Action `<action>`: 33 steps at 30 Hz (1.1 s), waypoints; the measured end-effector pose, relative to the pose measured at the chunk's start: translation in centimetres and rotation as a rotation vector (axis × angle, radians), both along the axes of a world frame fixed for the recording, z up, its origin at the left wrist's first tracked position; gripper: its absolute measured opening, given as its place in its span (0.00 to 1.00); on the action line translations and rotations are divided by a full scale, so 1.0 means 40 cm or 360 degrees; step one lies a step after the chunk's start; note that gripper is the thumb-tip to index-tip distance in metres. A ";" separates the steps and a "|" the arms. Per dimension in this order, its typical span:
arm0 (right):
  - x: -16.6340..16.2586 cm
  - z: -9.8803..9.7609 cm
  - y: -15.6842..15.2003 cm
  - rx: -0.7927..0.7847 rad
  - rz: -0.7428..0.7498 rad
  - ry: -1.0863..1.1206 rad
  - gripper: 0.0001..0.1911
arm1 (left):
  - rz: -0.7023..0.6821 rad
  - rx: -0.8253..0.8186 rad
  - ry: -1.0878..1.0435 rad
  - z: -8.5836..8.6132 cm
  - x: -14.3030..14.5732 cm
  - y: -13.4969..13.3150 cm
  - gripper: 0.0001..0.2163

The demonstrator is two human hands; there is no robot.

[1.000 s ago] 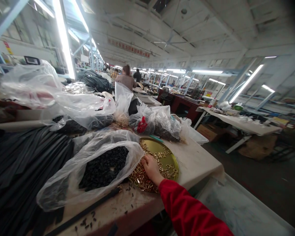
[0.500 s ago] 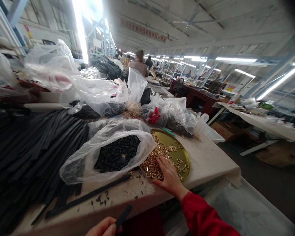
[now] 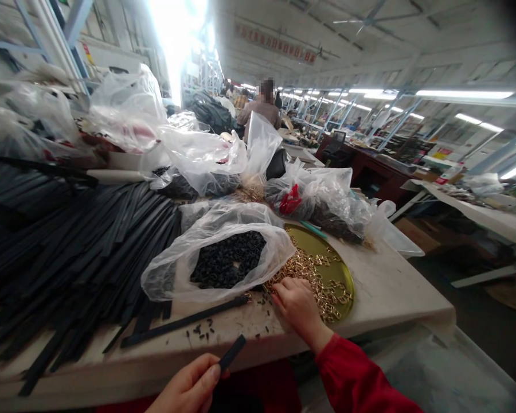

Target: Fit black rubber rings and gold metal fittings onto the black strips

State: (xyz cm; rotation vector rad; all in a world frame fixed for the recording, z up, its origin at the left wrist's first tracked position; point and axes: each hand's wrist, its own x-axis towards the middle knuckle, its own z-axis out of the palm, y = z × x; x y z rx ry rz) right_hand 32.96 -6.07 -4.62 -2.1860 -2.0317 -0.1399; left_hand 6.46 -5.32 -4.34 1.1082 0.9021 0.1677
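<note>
Left hand point(image 3: 195, 381): thumb and fingers closed on a short black strap point(image 3: 233, 351), its free end pointing up and to the right, at the near edge of the bench point(image 3: 395, 289).

Right hand point(image 3: 296, 305), in a red sleeve point(image 3: 359, 373): fingers bent and together, palm down, at the near-left side of the buckle heap; whether a buckle is pinched beneath the fingertips cannot be told.

Gold metal buckles point(image 3: 301, 267), many: heaped directly beyond and to the right of the right hand, on a round gold tray point(image 3: 343, 268); some linked in short rows.

Long black strap point(image 3: 184, 323), single: lying beyond the left hand, a gold fitting at its right end.

Black scraps point(image 3: 205, 330): scattered near that strap.

Clear plastic bag point(image 3: 163, 281), open: holding small black loops point(image 3: 230, 258), just left of the tray.

Black straps point(image 3: 90, 269), large pile: at left.

Filled plastic bags point(image 3: 327, 186): behind the tray.

Person point(image 3: 260, 112): well beyond, back turned.

Red-lettered banner point(image 3: 279, 43): overhead, farthest.
</note>
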 end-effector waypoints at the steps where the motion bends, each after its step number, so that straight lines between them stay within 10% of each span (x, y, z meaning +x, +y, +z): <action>1: -0.011 0.005 0.010 -0.0040 -0.0034 -0.0021 0.09 | -0.0014 -0.0008 -0.0009 -0.002 -0.002 0.000 0.24; 13: -0.036 0.074 0.030 -0.0075 -0.0112 0.0466 0.09 | 0.0044 0.0031 -0.0149 0.004 -0.044 0.021 0.24; 19: -0.164 0.105 0.002 -0.0416 -0.0094 0.2209 0.11 | 0.0097 0.0338 -0.0117 0.069 -0.024 0.066 0.17; 23: -0.259 0.089 0.004 -0.0560 -0.0134 0.2606 0.14 | 0.0210 0.0475 -0.0091 0.093 -0.020 0.092 0.14; 28: -0.323 0.049 0.010 -0.0387 -0.0024 0.2498 0.10 | 0.0241 0.0711 0.0043 0.080 -0.027 0.100 0.11; 33: -0.326 0.037 -0.002 0.0238 0.0240 0.1392 0.04 | 0.0310 0.0706 0.0091 0.061 -0.030 0.103 0.11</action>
